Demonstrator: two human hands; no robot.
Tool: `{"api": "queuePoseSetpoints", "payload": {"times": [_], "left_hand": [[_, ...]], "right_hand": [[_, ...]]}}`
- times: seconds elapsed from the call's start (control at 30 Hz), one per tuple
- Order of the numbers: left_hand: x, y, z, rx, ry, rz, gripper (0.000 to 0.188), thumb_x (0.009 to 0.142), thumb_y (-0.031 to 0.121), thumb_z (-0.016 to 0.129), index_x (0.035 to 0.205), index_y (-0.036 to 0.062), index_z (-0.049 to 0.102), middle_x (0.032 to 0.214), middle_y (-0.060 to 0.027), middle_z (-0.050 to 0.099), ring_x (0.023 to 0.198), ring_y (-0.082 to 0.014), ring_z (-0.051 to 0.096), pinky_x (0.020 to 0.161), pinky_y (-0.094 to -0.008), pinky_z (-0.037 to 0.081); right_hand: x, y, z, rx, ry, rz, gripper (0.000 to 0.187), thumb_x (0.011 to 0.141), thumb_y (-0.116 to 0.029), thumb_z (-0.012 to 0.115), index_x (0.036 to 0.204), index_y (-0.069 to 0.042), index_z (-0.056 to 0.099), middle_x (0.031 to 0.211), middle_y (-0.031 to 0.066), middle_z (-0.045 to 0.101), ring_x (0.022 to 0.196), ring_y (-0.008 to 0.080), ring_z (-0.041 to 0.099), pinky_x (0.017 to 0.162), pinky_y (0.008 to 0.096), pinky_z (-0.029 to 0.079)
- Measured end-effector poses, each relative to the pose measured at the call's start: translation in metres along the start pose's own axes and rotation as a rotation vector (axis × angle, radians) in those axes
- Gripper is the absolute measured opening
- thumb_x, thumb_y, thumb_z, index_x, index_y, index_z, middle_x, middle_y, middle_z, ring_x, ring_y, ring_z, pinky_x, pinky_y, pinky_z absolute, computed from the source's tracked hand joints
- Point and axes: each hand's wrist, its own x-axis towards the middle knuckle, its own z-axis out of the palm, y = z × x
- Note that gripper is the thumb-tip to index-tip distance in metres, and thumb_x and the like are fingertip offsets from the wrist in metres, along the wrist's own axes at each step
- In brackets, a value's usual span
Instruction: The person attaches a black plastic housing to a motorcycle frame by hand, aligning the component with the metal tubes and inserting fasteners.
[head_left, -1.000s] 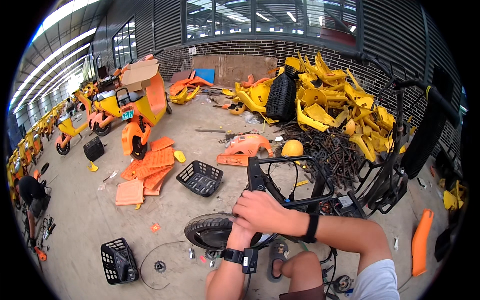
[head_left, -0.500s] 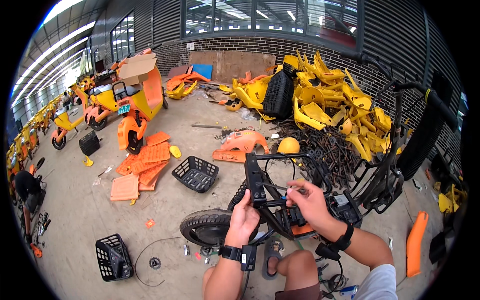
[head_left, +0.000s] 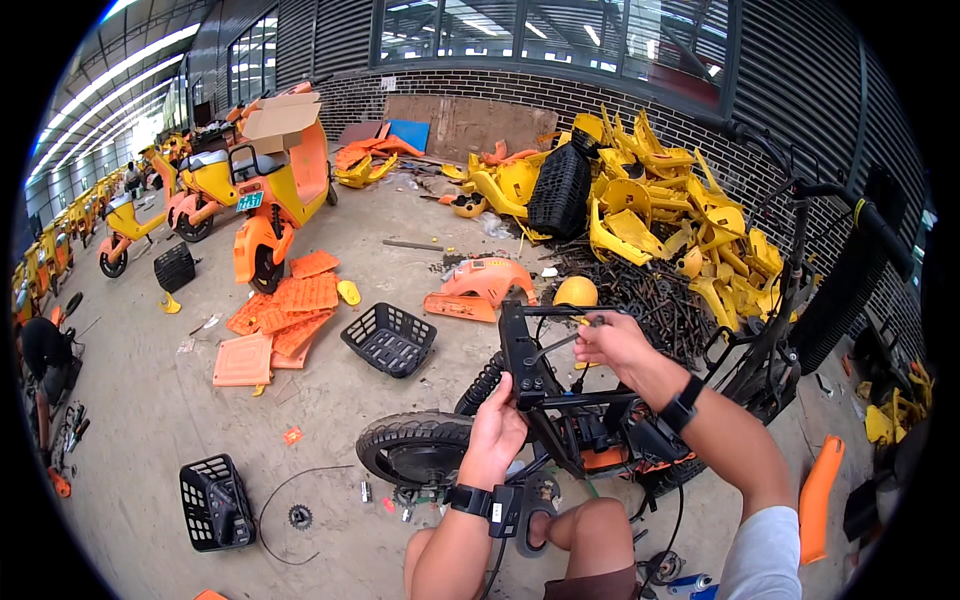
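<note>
A stripped black scooter frame (head_left: pixel 570 402) stands before me, its flat rear bracket (head_left: pixel 521 357) showing bolt heads and holes. My left hand (head_left: pixel 497 428) grips the bracket's near left side, thumb up along its edge; its other fingers are partly hidden. In my right hand (head_left: pixel 615 343) is a thin metal rod-like tool, apparently a hex key (head_left: pixel 556 346), its far end at the top of the bracket. Below the bracket are a black coil spring (head_left: pixel 481 384) and the rear wheel (head_left: pixel 415 447).
Black baskets (head_left: pixel 388 340) (head_left: pixel 217 503) lie on the floor at left, near a small sprocket (head_left: pixel 300 516) and a cable. Orange panels (head_left: pixel 290 308), a fender (head_left: pixel 485 283) and a yellow parts pile (head_left: pixel 640 195) lie beyond. Scooters (head_left: pixel 280 190) stand far left; another person (head_left: pixel 45 355) crouches at the left edge.
My right hand has moved up and slightly right, turning the tool to a different angle at the bracket. My left hand stays on the bracket. The view has shifted slightly.
</note>
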Motion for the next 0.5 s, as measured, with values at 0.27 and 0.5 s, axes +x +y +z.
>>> {"api": "queuePoseSetpoints", "payload": {"times": [0.27,0.5], "left_hand": [[0.003,0.0,-0.004,0.008,0.015,0.004,0.024,0.094,0.031,0.061,0.105,0.0097,0.064,0.097,-0.0018,0.066,0.095,-0.0187,0.058,0.094,-0.0382,0.04],[0.004,0.001,-0.005,0.006,-0.017,-0.019,0.024,0.094,0.029,0.061,0.108,0.0094,0.064,0.101,-0.0018,0.067,0.101,-0.019,0.058,0.095,-0.0405,0.04]], "right_hand": [[0.051,-0.013,0.038,-0.312,0.008,0.074,0.065,0.089,0.003,0.052,0.146,0.005,0.022,0.083,0.0121,0.065,0.056,0.0154,0.063,0.043,0.026,0.046],[0.076,-0.011,0.106,-0.711,-0.204,-0.202,0.057,0.084,-0.001,0.056,0.139,0.0,0.043,0.087,0.0074,0.069,0.054,0.0098,0.052,0.044,0.0255,0.041]]}}
